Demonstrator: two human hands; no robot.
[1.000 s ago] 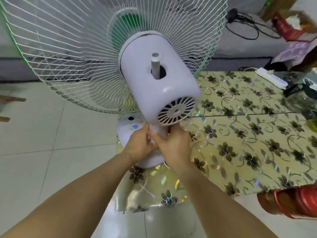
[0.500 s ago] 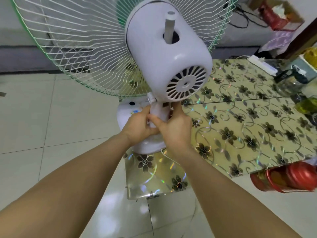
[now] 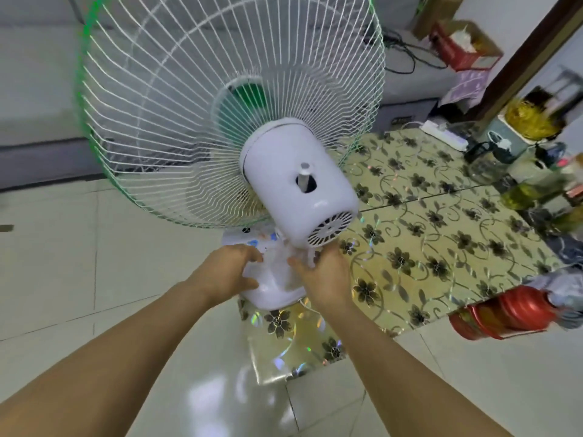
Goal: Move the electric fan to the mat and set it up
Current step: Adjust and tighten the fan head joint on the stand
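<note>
The electric fan stands upright, its white motor housing (image 3: 296, 190) facing me and its green-rimmed wire grille (image 3: 189, 105) behind that. Its white base (image 3: 271, 288) rests on the near left corner of the shiny floral mat (image 3: 441, 231). My left hand (image 3: 227, 272) curls around the left side of the neck just above the base. On the right side, my right hand (image 3: 321, 275) has its fingers on the neck. That area is motion-blurred. The fan's cable is not clearly visible.
Pale tiled floor (image 3: 63, 279) surrounds the mat. A red tin (image 3: 504, 313) lies at the mat's near right edge. Bottles and jars (image 3: 520, 190) and a white power strip (image 3: 444, 135) crowd the far right. Grey furniture (image 3: 38, 89) runs along the back.
The fan has dropped lower and now sits further from me on the mat's corner. My hands, clasped together on the neck before, have come apart to either side of it.
</note>
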